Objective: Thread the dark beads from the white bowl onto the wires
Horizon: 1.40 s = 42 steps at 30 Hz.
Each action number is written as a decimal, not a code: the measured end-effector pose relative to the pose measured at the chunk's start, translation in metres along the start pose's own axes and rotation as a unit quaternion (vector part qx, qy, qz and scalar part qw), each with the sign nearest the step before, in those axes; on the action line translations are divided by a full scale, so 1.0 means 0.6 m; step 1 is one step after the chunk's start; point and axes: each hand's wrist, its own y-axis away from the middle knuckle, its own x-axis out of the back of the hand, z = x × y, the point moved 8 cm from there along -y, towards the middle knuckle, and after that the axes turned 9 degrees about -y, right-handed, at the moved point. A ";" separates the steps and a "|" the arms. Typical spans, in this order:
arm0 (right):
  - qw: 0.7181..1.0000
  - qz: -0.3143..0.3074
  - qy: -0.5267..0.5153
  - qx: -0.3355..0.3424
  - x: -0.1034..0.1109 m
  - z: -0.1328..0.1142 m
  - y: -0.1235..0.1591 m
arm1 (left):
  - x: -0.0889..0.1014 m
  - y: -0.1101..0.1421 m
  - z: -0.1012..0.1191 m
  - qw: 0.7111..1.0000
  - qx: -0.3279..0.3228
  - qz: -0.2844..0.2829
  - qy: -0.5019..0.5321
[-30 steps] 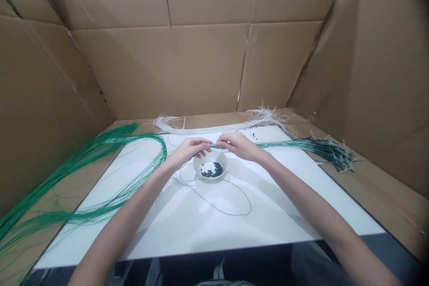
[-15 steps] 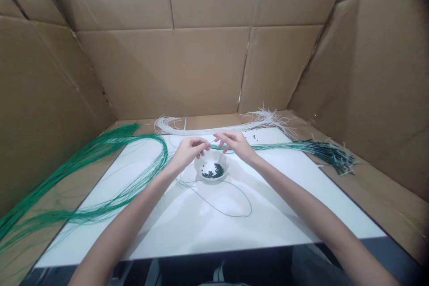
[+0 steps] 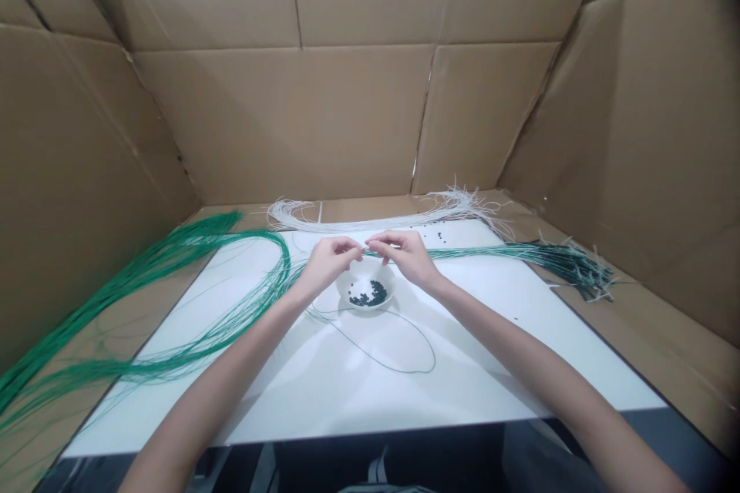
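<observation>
Above a small white bowl (image 3: 365, 306) of dark beads (image 3: 375, 293), my two hands meet almost fingertip to fingertip. My left hand (image 3: 328, 260) pinches a thin green cord between thumb and forefinger. My right hand (image 3: 405, 256) has its thumb and fingers drawn together at the cord's tip; what sits in that pinch is too small to make out. A single green cord (image 3: 435, 354) lies in a loop on the white tabletop in front of the bowl.
A large bundle of green cords (image 3: 196, 350) curves across the left side. White cords (image 3: 370, 226) lie along the back. At right, another green bundle (image 3: 570, 266) ends in dark, pale-tipped strands. Loose beads (image 3: 439, 236) dot the far tabletop. Cardboard walls (image 3: 312, 123) enclose the table.
My right hand's fingers, spread a moment ago, have closed together toward my left fingertips. My left hand has stayed nearly in place. A dark speck now shows on the tabletop at right.
</observation>
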 end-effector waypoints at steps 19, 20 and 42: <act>0.998 -0.024 0.002 0.051 -0.033 -0.006 0.024 | 0.009 0.000 -0.010 0.987 0.046 0.027 0.153; 0.998 -0.029 0.010 0.056 -0.034 -0.008 0.024 | 0.009 0.001 -0.010 0.987 0.048 0.025 0.153; 0.983 -0.070 0.098 0.142 -0.054 -0.035 0.038 | 0.028 0.009 0.009 0.987 -0.031 0.127 0.093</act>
